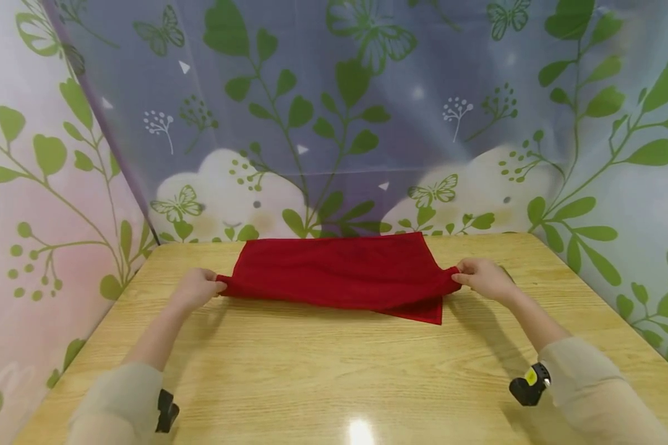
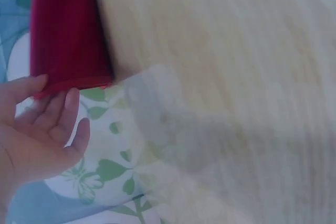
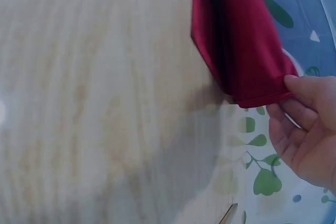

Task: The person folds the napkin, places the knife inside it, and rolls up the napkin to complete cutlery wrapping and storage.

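Observation:
A red cloth (image 1: 334, 272) is spread across the far part of the table, its near side lifted and folded over. My left hand (image 1: 196, 288) pinches the cloth's left end between thumb and fingers; in the left wrist view the thumb lies on the red fabric (image 2: 68, 35) and the fingers are behind it. At the opposite end my right hand (image 1: 485, 279) pinches the other side of the fold. The right wrist view shows the folded fabric (image 3: 252, 51) hanging in a loop from that pinch. A lower corner of cloth pokes out beneath the fold, near the right hand.
The wooden table (image 1: 312, 377) extends toward me. Behind it hangs a printed curtain (image 1: 323, 123) with leaves and butterflies, and similar fabric stands at both sides. A thin pointed object (image 3: 229, 214), its kind unclear, lies partly visible near the right hand.

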A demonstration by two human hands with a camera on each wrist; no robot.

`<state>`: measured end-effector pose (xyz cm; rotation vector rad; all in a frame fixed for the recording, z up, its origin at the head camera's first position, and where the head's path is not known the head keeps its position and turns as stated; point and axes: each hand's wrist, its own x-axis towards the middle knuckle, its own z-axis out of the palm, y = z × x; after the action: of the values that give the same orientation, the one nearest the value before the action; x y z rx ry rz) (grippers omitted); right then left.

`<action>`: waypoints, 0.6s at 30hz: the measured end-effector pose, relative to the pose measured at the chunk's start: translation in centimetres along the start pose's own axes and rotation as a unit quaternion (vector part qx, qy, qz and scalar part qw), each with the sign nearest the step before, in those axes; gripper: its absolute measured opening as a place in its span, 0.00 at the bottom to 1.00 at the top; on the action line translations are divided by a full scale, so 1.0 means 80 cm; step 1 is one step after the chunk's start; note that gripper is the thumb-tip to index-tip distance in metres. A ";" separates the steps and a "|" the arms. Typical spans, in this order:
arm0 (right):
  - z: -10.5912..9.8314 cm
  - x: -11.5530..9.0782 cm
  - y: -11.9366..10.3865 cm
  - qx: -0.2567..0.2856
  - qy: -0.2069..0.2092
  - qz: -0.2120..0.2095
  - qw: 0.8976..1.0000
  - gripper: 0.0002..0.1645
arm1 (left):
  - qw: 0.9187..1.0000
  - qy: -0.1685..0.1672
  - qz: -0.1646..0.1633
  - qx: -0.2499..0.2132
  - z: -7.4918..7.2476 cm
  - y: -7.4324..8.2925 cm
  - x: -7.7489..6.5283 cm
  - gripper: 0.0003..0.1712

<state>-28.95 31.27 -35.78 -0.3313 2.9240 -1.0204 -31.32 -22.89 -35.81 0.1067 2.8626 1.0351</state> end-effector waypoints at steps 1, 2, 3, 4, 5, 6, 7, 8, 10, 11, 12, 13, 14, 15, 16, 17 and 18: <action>-0.002 0.002 -0.001 0.005 0.010 0.004 1.000 0.09 | 1.000 0.010 -0.007 -0.022 -0.004 0.002 0.001 0.12; -0.004 0.004 -0.002 0.015 0.018 0.006 1.000 0.10 | 0.999 0.018 -0.017 -0.048 -0.006 0.005 0.002 0.13; -0.005 0.006 -0.004 0.025 0.021 0.011 0.999 0.12 | 0.997 0.028 -0.022 -0.072 -0.009 0.007 0.003 0.15; -0.007 0.009 -0.005 0.035 0.025 0.014 0.999 0.15 | 0.995 0.037 -0.028 -0.090 -0.011 0.009 0.004 0.17; -0.008 0.012 -0.006 0.042 0.030 0.019 0.998 0.17 | 0.992 0.045 -0.034 -0.109 -0.013 0.011 0.005 0.20; -0.009 0.014 -0.008 0.052 0.034 0.023 0.998 0.19 | 0.990 0.055 -0.035 -0.122 -0.014 0.013 0.006 0.21; -0.010 0.017 -0.009 0.054 0.040 0.027 0.997 0.20 | 0.988 0.067 -0.036 -0.132 -0.016 0.014 0.007 0.22; -0.011 0.020 -0.011 0.060 0.044 0.029 0.997 0.21 | 0.986 0.077 -0.037 -0.140 -0.018 0.016 0.007 0.23; -0.013 0.025 -0.015 0.067 0.056 0.036 0.996 0.21 | 0.984 0.092 -0.035 -0.147 -0.022 0.019 0.008 0.23; -0.014 0.027 -0.016 0.070 0.061 0.039 0.995 0.20 | 0.984 0.100 -0.032 -0.147 -0.025 0.020 0.008 0.23; -0.015 0.029 -0.017 0.075 0.063 0.041 0.994 0.18 | 0.984 0.104 -0.028 -0.144 -0.027 0.021 0.008 0.23; -0.016 0.030 -0.019 0.080 0.065 0.044 0.994 0.17 | 0.984 0.105 -0.026 -0.143 -0.029 0.022 0.008 0.22; -0.018 0.032 -0.021 0.085 0.066 0.047 0.993 0.17 | 0.984 0.103 -0.025 -0.144 -0.032 0.023 0.008 0.21; -0.019 0.033 -0.022 0.088 0.069 0.050 0.992 0.16 | 0.985 0.101 -0.023 -0.138 -0.034 0.023 0.008 0.19; -0.020 0.034 -0.023 0.088 0.070 0.052 0.992 0.15 | 0.986 0.097 -0.023 -0.135 -0.035 0.024 0.007 0.18; -0.021 0.034 -0.024 0.086 0.071 0.053 0.992 0.15 | 0.987 0.091 -0.025 -0.131 -0.037 0.024 0.007 0.16; -0.022 0.035 -0.025 0.085 0.071 0.054 0.992 0.15 | 0.988 0.084 -0.028 -0.126 -0.038 0.025 0.007 0.15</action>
<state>-31.46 30.23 -33.07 -0.0966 2.9101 -1.3152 -32.19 -23.26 -32.24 -0.0842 2.8262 1.4460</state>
